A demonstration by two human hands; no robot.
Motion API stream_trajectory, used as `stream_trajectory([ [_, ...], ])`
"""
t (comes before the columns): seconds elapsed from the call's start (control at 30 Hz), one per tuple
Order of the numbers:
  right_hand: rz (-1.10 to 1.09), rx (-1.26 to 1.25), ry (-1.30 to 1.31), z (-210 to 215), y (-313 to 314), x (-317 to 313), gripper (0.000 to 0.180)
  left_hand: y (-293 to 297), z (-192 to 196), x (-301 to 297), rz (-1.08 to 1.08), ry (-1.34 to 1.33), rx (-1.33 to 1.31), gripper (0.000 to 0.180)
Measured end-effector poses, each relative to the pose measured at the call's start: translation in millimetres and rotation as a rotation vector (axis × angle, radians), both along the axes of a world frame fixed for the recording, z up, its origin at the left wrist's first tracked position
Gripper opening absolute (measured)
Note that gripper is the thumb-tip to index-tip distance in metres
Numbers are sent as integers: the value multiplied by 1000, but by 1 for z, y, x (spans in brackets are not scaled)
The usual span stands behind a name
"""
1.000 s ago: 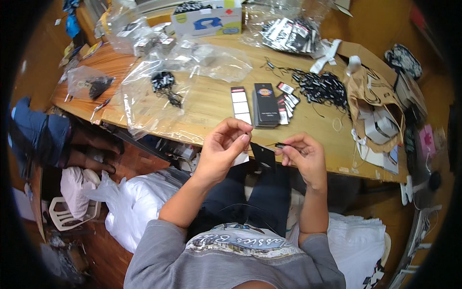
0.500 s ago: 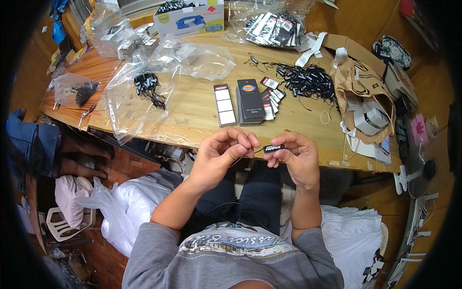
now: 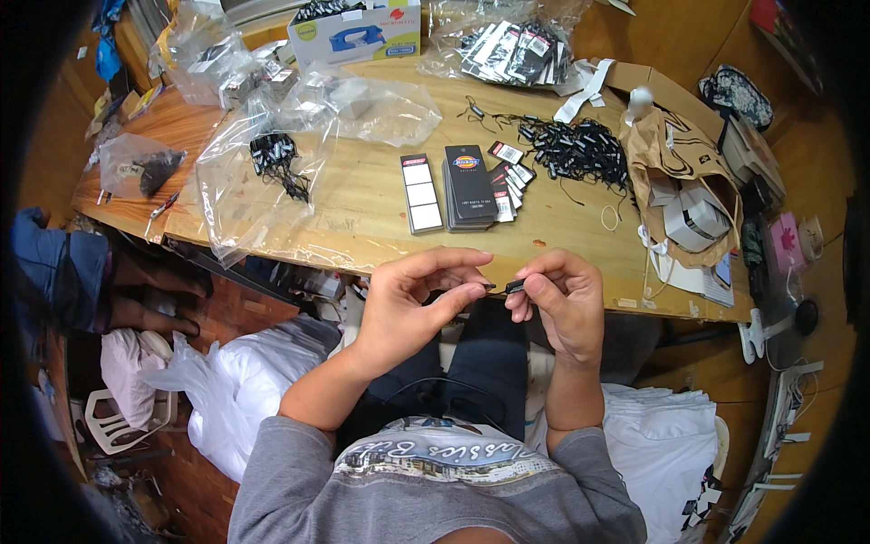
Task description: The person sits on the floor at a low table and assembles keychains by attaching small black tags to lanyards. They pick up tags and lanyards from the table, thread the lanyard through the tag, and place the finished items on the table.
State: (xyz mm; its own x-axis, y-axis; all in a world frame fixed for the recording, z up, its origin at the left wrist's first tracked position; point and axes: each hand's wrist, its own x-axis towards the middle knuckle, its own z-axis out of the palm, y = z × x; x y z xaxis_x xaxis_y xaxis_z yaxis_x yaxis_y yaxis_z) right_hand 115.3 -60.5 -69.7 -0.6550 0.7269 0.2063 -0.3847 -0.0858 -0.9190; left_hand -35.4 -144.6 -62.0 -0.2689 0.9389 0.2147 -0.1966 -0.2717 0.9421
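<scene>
Just beyond the near edge of the table, my right hand (image 3: 566, 299) pinches a small black seal tag (image 3: 515, 286) between thumb and fingertips. Facing it, my left hand (image 3: 412, 295) has its thumb pressed to a lower finger on the tag's dark cord end, while the index finger arches free above. Most of the cord is hidden by the fingers. On the table ahead lie a stack of black hang tags (image 3: 469, 186), a stack of white-panelled label cards (image 3: 421, 195) and a few fanned barcode tags (image 3: 510, 181).
A heap of corded black seal tags (image 3: 575, 150) lies at the right, beside a brown paper bag (image 3: 666, 172). Clear plastic bags (image 3: 227, 190) spread over the left. Behind them stand a printed box (image 3: 358, 36) and a bag of tags (image 3: 517, 50). Another person's legs (image 3: 136, 281) show far left.
The seal tag has turned from showing its printed face to nearly edge-on. My left index finger has lifted away from the thumb, and the cord shows less.
</scene>
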Motion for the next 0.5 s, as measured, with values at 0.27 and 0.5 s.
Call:
stream_trajectory([
  [0.27, -36, 40, -64, 3, -4, -2, 7, 1, -4, -1, -15, 211, 98, 31],
  [0.5, -5, 85, -152, 7, -5, 0, 6, 1, 0, -5, -91, 323, 48, 35],
])
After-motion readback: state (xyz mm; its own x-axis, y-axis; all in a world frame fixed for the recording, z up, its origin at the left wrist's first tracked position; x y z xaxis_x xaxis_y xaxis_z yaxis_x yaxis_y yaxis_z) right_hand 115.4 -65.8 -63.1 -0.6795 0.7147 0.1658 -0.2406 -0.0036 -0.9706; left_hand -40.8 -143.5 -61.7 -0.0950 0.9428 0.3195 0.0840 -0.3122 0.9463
